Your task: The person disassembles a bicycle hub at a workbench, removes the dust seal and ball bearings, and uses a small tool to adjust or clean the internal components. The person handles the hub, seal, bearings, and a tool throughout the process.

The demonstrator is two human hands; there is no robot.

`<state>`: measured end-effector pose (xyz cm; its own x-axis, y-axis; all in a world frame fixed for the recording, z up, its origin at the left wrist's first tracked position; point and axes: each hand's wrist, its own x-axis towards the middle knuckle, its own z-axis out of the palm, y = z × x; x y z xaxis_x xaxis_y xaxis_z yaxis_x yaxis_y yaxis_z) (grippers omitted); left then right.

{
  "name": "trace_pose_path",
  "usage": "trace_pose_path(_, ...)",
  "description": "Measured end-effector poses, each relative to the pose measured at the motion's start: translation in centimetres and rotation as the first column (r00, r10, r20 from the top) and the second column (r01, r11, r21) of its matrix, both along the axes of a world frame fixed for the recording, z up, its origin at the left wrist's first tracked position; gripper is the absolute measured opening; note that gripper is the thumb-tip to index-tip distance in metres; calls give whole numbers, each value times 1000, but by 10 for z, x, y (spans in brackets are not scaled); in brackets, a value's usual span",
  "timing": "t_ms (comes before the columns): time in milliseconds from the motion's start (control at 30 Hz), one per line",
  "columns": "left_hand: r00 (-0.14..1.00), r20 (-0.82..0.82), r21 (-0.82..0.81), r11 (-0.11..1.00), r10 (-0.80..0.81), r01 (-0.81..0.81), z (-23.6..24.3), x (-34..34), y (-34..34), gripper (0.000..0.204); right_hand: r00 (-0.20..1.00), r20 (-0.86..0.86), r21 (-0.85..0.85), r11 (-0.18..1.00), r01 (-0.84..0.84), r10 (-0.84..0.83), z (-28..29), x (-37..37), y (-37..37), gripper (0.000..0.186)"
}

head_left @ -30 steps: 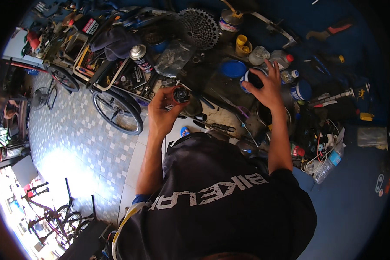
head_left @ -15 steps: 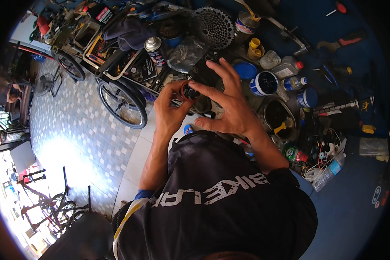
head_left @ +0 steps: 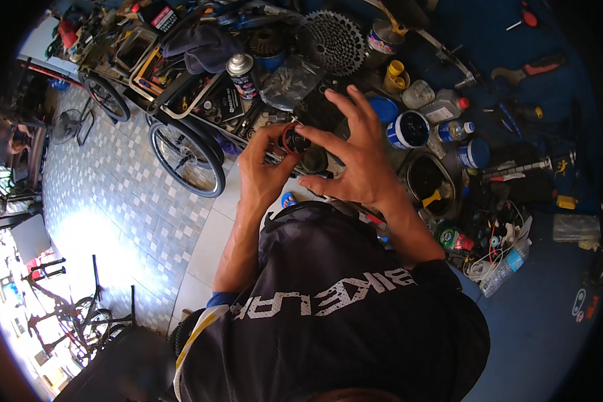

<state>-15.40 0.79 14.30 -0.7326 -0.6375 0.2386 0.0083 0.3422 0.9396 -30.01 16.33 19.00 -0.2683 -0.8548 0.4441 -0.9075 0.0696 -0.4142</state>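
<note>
My left hand (head_left: 264,161) is closed, with thumb and fingers around the rim of a small round bike part (head_left: 292,140). The part has a reddish-orange ring and a dark centre; its exact kind I cannot make out. My right hand (head_left: 362,157) is spread wide beside it, the index fingertip at the ring's edge and the thumb apart below. The other right fingers point up and away. Behind the hands lie a clear plastic bag (head_left: 289,84) and a spray can (head_left: 242,75). A blue-and-white tub of dark grease (head_left: 409,129) stands right of my right hand.
A crowded workbench runs across the far side, with a large cassette (head_left: 333,43), a grey bottle with a red cap (head_left: 442,106) and a metal basin (head_left: 419,174) holding a yellow-handled brush (head_left: 432,198). Bicycle wheels (head_left: 186,157) stand on the tiled floor (head_left: 114,167) at left.
The ringed part has tilted slightly in my left hand. My right fingers have shifted a little, the index fingertip staying near the ring. The view has moved slightly.
</note>
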Motion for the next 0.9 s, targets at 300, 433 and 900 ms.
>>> trace_pose_path(300, 1000, 12, -14, 1000, 5, -5, 0, 0, 1, 44, 982, 163, -26, 995, -96, 99, 2, 1, -1, 72)
trace_pose_path(433, 1000, -12, 44, 999, 4, -4, -2, 0, 1, 43, 937, 322, -98, 989, -111, 137, -2, -11, 6, 71)
trace_pose_path(900, 999, 29, 53, 998, -18, 16, -1, 2, 0, 44, 994, 8, -24, 994, -109, 109, 3, -5, 0, 66)
